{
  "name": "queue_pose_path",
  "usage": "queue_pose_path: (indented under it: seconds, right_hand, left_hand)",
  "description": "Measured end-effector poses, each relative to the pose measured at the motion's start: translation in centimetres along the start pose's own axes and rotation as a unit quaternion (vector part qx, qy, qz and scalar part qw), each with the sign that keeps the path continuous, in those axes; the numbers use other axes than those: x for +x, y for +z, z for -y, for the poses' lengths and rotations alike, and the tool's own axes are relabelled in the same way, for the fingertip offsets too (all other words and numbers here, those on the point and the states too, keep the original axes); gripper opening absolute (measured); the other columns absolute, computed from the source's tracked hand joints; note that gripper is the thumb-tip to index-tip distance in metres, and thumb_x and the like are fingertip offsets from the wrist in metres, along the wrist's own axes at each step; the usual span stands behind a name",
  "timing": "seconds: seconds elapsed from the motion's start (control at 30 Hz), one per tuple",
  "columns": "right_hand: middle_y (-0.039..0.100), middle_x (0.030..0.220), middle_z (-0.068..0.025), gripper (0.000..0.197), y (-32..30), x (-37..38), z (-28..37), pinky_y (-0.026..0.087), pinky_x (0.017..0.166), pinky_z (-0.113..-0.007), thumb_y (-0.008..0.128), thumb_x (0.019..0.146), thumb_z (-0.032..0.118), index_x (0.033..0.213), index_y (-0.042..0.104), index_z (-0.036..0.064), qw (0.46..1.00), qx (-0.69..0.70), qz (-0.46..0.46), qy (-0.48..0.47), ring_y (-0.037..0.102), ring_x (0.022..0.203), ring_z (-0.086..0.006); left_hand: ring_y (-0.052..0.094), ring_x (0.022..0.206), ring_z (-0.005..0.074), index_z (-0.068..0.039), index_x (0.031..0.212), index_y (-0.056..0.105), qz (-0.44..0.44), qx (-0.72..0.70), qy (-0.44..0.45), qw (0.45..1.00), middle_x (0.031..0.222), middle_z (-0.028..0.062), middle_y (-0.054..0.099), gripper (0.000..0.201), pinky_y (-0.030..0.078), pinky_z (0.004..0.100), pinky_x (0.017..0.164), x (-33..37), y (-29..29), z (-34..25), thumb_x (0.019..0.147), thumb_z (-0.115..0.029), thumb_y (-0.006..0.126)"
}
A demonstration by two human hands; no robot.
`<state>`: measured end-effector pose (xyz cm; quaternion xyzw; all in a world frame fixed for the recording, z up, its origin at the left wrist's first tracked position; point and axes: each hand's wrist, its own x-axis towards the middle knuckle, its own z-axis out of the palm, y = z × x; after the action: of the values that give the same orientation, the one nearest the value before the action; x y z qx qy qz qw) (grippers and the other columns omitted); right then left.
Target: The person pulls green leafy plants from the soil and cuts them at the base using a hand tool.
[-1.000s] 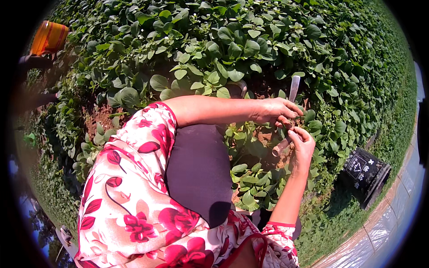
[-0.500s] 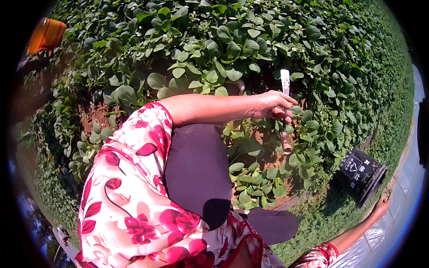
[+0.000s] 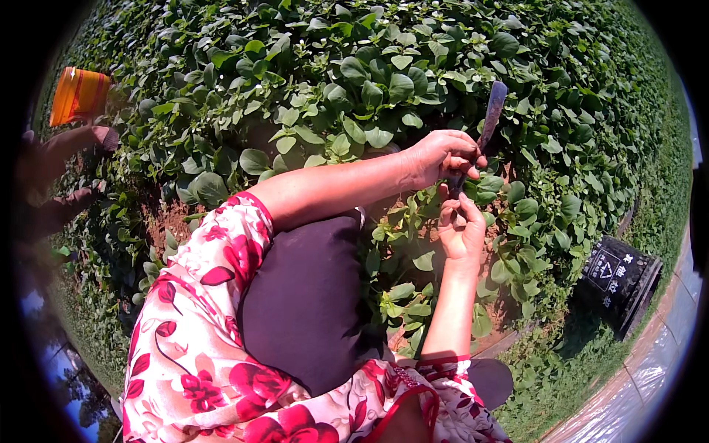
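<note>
— Two hands, doing what?
— The left hand (image 3: 442, 157) has its fingers wrapped round a knife (image 3: 488, 122); the right hand (image 3: 461, 230), just below, pinches a stem among the leafy plants (image 3: 384, 81).

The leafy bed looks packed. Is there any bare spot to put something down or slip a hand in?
Bare reddish soil shows left of the floral sleeve, and a smaller gap lies under the right hand. Grass beside the black crate is open. Leaves crowd everywhere above the left hand.
</note>
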<state>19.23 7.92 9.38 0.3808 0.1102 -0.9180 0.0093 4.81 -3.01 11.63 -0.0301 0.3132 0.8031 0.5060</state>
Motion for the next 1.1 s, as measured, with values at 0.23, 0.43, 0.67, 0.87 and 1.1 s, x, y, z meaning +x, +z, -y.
queue_pose_path:
  seconds: [0.23,0.43,0.67,0.87,1.1]
  right_hand:
    - [0.052,0.084,-0.0056,0.016,-0.9,-0.1,1.9,0.044,0.062,-0.028,0.053,0.091,0.004,0.107,0.050,0.0033,0.992,-0.062,0.057,-0.094,0.049,0.067,-0.0130]
    - [0.043,0.067,0.0012,0.031,0.3,-2.8,4.1,0.033,0.044,-0.022,0.060,0.091,0.022,0.115,0.049,0.0054,0.933,-0.237,-0.012,-0.272,0.038,0.049,-0.0069]
    - [0.055,0.070,0.0055,0.006,1.7,-1.1,2.1,0.037,0.056,-0.020,0.065,0.083,0.009,0.084,0.063,0.0029,0.753,-0.536,-0.090,-0.371,0.046,0.060,-0.0035]
    - [0.067,0.077,-0.0127,0.018,4.2,1.6,0.7,0.050,0.065,-0.037,0.067,0.077,0.015,0.093,0.063,0.0079,0.568,-0.708,-0.141,-0.395,0.066,0.071,-0.0292]
    - [0.065,0.072,-0.0141,0.012,5.0,5.1,0.4,0.049,0.062,-0.044,0.062,0.080,0.020,0.090,0.062,0.0135,0.511,-0.730,-0.185,-0.414,0.064,0.070,-0.0359]
  left_hand:
    - [0.068,0.081,0.0229,0.000,0.093,0.061,0.056,0.141,-0.039,0.988,0.098,0.0143,0.067,0.020,0.052,0.0319,0.069,1.8,-0.4,-1.4,0.084,-0.017,0.056]
    - [0.066,0.088,0.0305,-0.010,0.084,0.069,0.005,0.930,0.000,0.367,0.087,0.0135,0.068,0.017,0.051,0.0418,0.074,4.2,-4.6,-5.1,0.073,-0.018,0.058]
    - [0.065,0.087,0.0339,-0.003,0.078,0.067,-0.145,0.892,0.053,0.426,0.085,0.0189,0.067,0.017,0.053,0.0433,0.074,4.8,-10.5,-8.0,0.071,-0.012,0.055]
    - [0.061,0.088,0.0325,-0.005,0.079,0.063,-0.101,0.907,0.154,0.378,0.087,0.0132,0.063,0.013,0.051,0.0441,0.075,3.3,-14.3,-7.4,0.074,-0.013,0.053]
    - [0.060,0.088,0.0308,-0.007,0.082,0.063,-0.079,0.923,0.180,0.332,0.087,0.0113,0.061,0.015,0.048,0.0447,0.075,2.9,-13.0,-6.7,0.078,-0.020,0.058]
